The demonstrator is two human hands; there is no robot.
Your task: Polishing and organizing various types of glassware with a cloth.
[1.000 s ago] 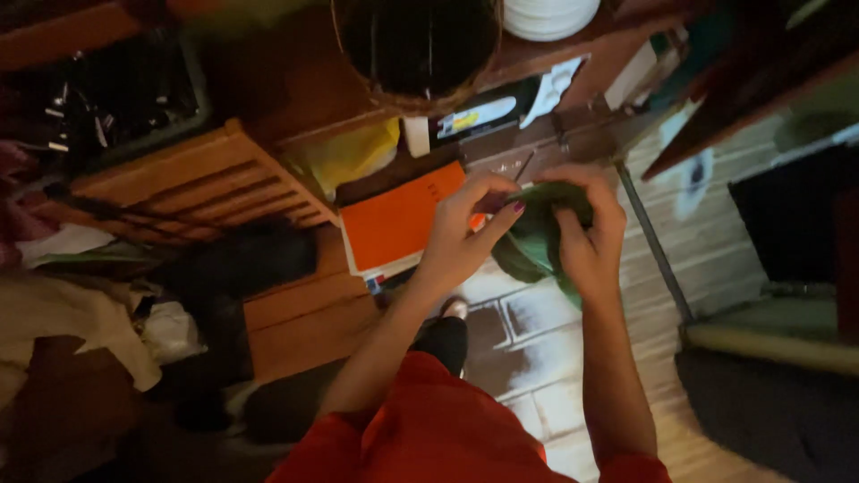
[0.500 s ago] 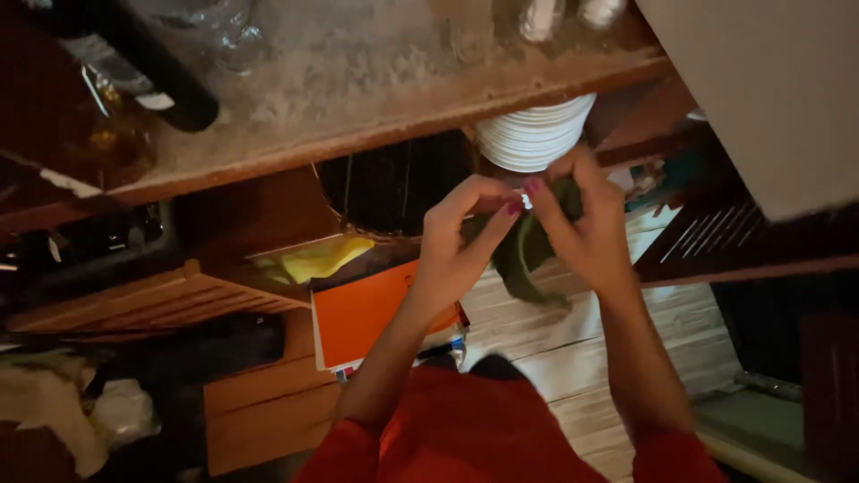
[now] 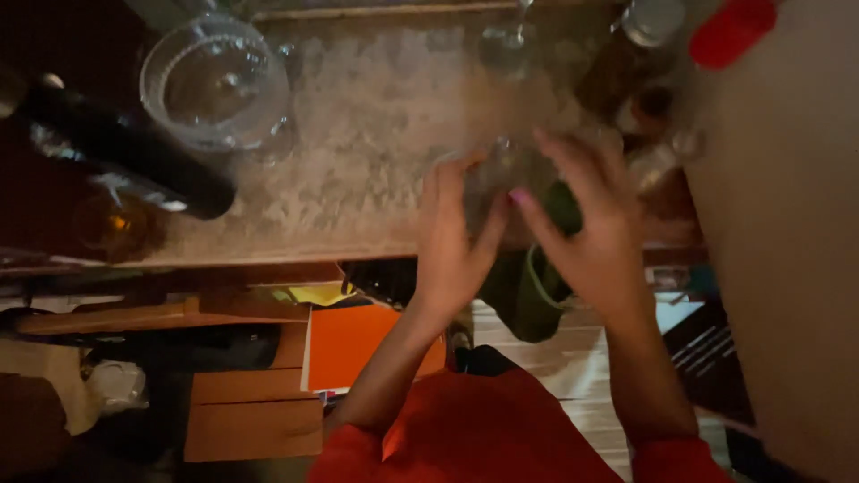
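My left hand and my right hand are raised side by side over the front edge of a speckled stone counter, both blurred. Between them hangs a dark green cloth, which my right hand grips from the right. What looks like a clear glass sits between my fingertips, with my left hand's fingers curled against it; the blur hides its shape. My red sleeves show at the bottom.
A dark bottle lies at the counter's left beside a wide clear glass bowl. Jars and a red lid crowd the back right. A pale panel rises at right. Below are an orange box and wooden crates.
Both hands have risen with the green cloth from the low shelves to counter height. The view has tilted up, so the countertop now fills the upper part.
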